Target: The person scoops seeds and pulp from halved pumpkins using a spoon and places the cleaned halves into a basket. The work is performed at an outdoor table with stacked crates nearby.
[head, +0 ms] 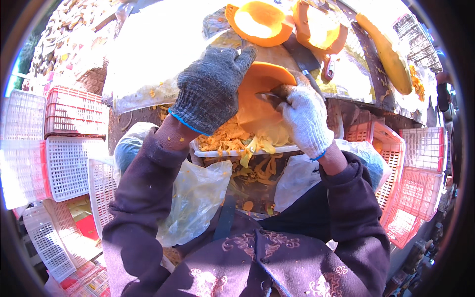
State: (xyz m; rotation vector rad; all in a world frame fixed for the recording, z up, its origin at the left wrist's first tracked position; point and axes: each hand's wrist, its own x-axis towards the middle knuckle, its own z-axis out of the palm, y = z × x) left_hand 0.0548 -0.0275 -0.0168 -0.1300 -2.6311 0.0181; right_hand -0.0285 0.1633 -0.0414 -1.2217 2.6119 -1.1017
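My left hand (211,89), in a dark grey knit glove, grips the upper left side of a peeled orange pumpkin piece (256,81). The piece stands tilted over a white tray (211,153) heaped with orange and yellow peelings (222,137). In a white knit glove, my right hand (306,115) is closed around a small cutting tool (270,98). Its metal part lies against the pumpkin's surface; my fingers hide most of the handle. Just beyond, a dark-bladed cleaver (300,55) rests on the board. Two cut pumpkin pieces, a ring-shaped one (230,16) and a hollow one (337,39), lie past my hands.
A long yellow squash (386,52) lies at the far right of the table. Plastic crates stand stacked on the left (74,163) and right (423,148). More peelings (259,170) litter the ground below the tray. Clear plastic sheeting (196,200) covers my legs.
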